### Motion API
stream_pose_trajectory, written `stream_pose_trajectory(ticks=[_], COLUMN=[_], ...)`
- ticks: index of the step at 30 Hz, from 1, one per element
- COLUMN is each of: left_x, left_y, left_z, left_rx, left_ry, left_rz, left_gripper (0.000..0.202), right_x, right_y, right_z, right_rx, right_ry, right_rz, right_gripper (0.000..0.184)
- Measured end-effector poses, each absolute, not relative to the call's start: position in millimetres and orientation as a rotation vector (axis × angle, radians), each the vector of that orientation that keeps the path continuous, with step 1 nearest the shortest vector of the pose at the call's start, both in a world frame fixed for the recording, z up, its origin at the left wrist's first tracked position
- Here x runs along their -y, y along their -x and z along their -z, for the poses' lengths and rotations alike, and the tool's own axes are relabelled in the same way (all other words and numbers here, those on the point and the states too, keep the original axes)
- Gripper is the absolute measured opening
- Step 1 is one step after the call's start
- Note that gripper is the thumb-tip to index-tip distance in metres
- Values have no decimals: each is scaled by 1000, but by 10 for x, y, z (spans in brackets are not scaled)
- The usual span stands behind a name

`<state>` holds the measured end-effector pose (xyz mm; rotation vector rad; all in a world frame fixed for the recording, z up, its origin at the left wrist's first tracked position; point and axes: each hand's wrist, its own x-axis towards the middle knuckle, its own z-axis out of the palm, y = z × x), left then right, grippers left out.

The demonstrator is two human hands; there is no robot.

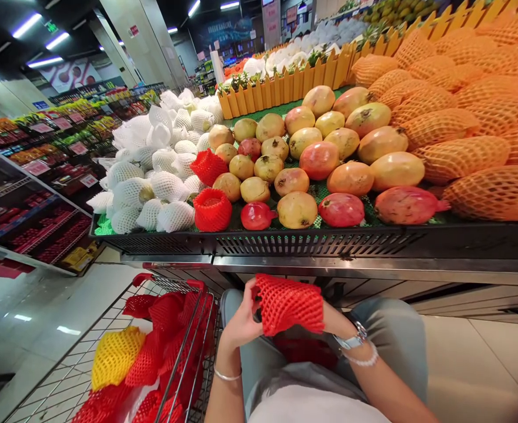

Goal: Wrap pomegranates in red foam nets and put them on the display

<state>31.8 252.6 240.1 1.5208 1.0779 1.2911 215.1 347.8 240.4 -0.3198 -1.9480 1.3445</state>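
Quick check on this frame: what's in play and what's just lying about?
In play:
- left hand, pinching the net
- red foam net sleeve
- right hand, mostly hidden by the net

Just around:
- pomegranates
- white-netted fruit
- orange-netted fruit
- shopping cart

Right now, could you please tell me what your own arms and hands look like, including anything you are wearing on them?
The left arm is bare and wears a thin silver bangle. The right arm is bare too, with a silver wristwatch and a white beaded bracelet just below it.
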Motion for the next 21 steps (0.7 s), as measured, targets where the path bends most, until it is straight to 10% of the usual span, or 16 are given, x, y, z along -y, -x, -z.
stream_pose_trajectory(ticks=[7, 21], left_x=[-2529, -2572], left_y=[-367, -453], left_z=[-2296, -2467], left_rx=[-1024, -1138], left_ry=[-1334, -1792], left_rz=[-1519, -1304], left_gripper=[76, 83], right_x=[-3532, -3482], right_y=[-2193, -2112], right_z=[-2470, -2425], right_rx=[1775, 2008], right_ry=[485, 284], right_rz=[-962, -1224], right_gripper=[19, 26])
